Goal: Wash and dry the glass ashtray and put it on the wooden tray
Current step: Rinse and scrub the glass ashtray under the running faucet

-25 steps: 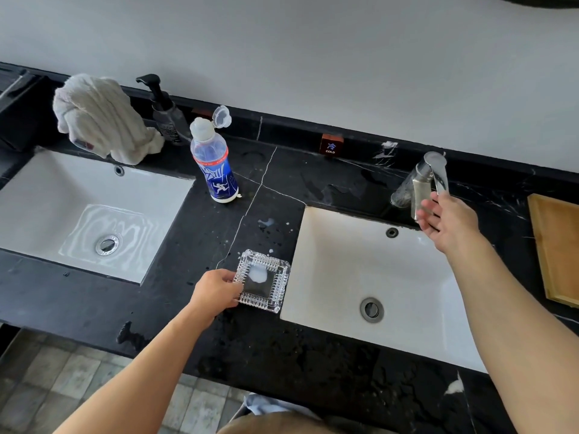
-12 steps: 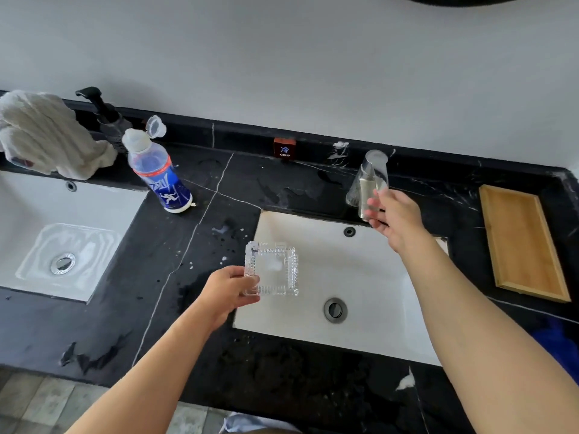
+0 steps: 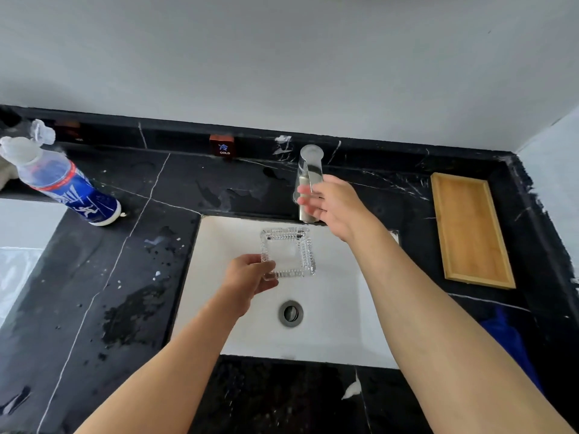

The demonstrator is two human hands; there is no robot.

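Since the earlier frame, the left hand (image 3: 249,278) has carried the one glass ashtray (image 3: 287,251), pinched at its near corner, from the tabletop (image 3: 131,277) to above the sink (image 3: 329,327). The right hand (image 3: 333,204) remains on the single faucet (image 3: 308,180) behind the sink, fingers loosely wrapped. One wooden tray (image 3: 470,227) lies right of the sink, one bottle (image 3: 59,183) left.

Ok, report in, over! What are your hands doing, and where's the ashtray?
Left hand grips glass ashtray by its corner, over the sink. Right hand on the faucet. No water visible. Wooden tray empty, nothing blocking.
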